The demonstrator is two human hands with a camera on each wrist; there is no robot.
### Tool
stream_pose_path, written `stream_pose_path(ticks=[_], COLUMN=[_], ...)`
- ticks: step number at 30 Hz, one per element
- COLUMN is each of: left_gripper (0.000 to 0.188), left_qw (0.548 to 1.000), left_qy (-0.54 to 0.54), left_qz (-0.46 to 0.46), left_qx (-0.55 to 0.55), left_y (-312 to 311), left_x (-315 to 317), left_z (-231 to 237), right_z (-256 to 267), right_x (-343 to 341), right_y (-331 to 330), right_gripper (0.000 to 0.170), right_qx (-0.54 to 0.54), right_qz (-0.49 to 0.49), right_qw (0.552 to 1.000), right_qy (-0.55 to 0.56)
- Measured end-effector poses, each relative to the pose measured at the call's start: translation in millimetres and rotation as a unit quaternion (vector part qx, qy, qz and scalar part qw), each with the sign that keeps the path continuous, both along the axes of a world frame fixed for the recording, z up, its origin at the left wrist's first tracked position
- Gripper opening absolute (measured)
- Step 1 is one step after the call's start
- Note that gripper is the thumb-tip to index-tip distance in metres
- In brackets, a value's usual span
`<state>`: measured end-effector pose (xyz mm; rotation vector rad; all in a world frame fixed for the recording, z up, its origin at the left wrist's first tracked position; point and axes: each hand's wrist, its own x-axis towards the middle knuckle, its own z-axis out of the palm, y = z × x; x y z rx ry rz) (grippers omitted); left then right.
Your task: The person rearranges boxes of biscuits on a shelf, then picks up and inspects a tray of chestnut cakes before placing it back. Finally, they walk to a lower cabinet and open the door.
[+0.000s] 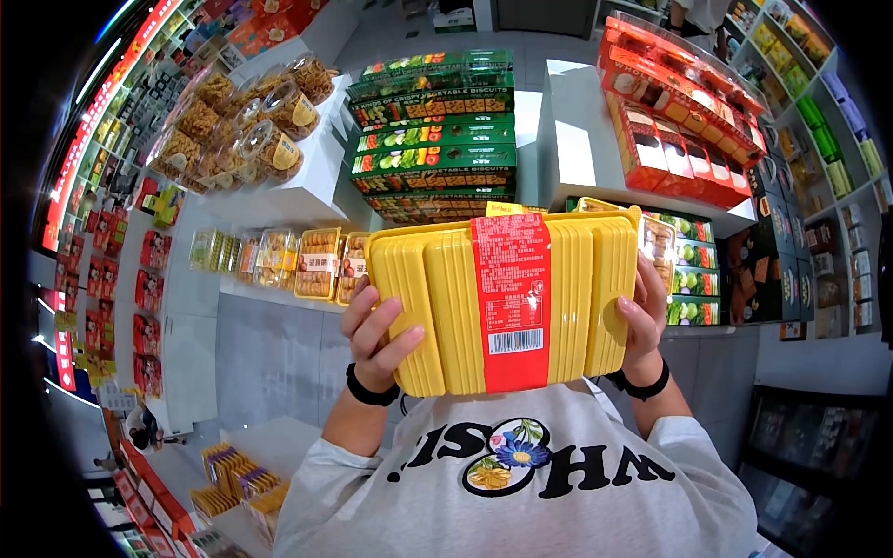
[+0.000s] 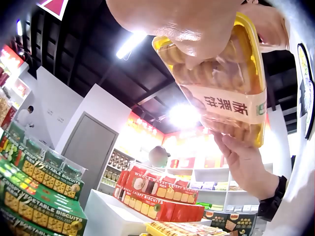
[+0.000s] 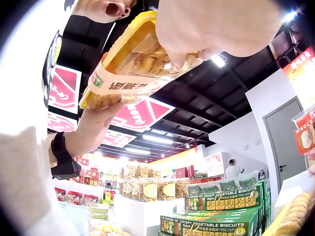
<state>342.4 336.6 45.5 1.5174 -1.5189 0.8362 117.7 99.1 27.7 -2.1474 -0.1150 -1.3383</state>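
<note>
A yellow ribbed plastic tray of pastries [image 1: 451,316] is held up in front of the chest, its underside facing the head camera. A red label band [image 1: 512,279] with white print and a barcode wraps it. My left hand [image 1: 374,339] grips the tray's left end, fingers curled over the underside. At the other end my right hand [image 1: 644,316] grips likewise. In the left wrist view, round baked biscuits show through the clear lid, crossed by a pale paper band [image 2: 224,102] with Chinese characters. Both wrists wear black bands.
Green vegetable biscuit boxes [image 1: 433,158] are stacked ahead. Clear tubs of fried snacks [image 1: 270,149] stand on a white block at left, red biscuit boxes [image 1: 674,139] on another at right. Similar pastry trays [image 1: 318,265] line a low shelf. A person [image 3: 234,169] stands farther off.
</note>
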Motion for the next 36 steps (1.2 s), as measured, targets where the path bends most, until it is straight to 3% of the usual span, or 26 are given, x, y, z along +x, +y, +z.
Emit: stream_pose_path(ticks=[4,7,10,19,23,25,26,27,28,29,30,31,33,36], left_gripper=[0.032,0.051,0.054,0.053,0.053,0.051,0.048,0.044,0.04,0.035,0.035,0.034,0.031,0.03], left_qw=[1.0,0.997,0.997,0.998,1.0,0.993,0.973,0.974,0.973,0.914,0.87,0.818,0.749,0.659], left_qy=[0.003,-0.057,-0.057,-0.057,0.021,0.104,0.224,0.213,0.201,0.395,0.47,0.539,0.611,0.687], left_qz=[-0.001,0.037,0.04,0.036,0.004,-0.045,-0.049,-0.061,-0.074,-0.048,-0.102,-0.153,-0.151,-0.172], left_qx=[-0.014,0.032,0.023,-0.001,-0.014,-0.042,0.002,0.042,0.083,0.073,0.105,0.135,0.205,0.254], left_y=[-1.6,3.3,1.1,-6.1,-20.5,-36.2,-37.7,-41.6,-45.4,-49.2,-55.4,-64.5,-80.7,-109.8], left_x=[0.4,4.6,3.4,4.0,6.6,10.8,8.4,14.1,19.7,8.0,4.9,5.8,0.6,-1.4], left_z=[-4.9,-6.4,-6.8,-13.5,-11.5,-18.3,-23.3,-23.6,-23.8,-35.7,-35.0,-33.8,-35.0,-56.7], right_z=[-6.5,-3.9,-2.6,-13.9,-10.9,5.2,3.6,13.4,8.9,-0.6,-21.2,-27.8,-29.9,-46.0], right_x=[-5.7,-6.6,-9.0,-7.2,-0.3,-0.2,-2.1,-4.0,-7.2,-10.3,-15.4,-13.9,-17.0,-24.3], right_y=[1.1,3.0,0.7,-3.1,-4.8,-7.0,-10.0,-8.2,-11.3,-12.4,-10.1,-9.6,-10.6,-19.5], right_gripper=[0.042,0.043,0.038,0.044,0.035,0.034,0.037,0.041,0.038,0.036,0.031,0.027,0.026,0.03], right_qx=[-0.006,-0.008,-0.044,-0.019,0.0,-0.052,-0.048,-0.033,0.056,0.146,0.331,0.383,0.517,0.592], right_qz=[-0.021,-0.023,-0.053,-0.024,-0.054,-0.147,-0.174,-0.184,-0.121,-0.055,0.011,0.012,-0.017,-0.068], right_qw=[1.0,1.0,0.997,1.0,0.998,0.988,0.982,0.976,0.981,0.975,0.931,0.914,0.838,0.786], right_qy=[0.0,-0.002,0.031,0.0,-0.028,0.016,0.062,0.115,0.138,0.158,0.151,0.136,0.175,0.165])
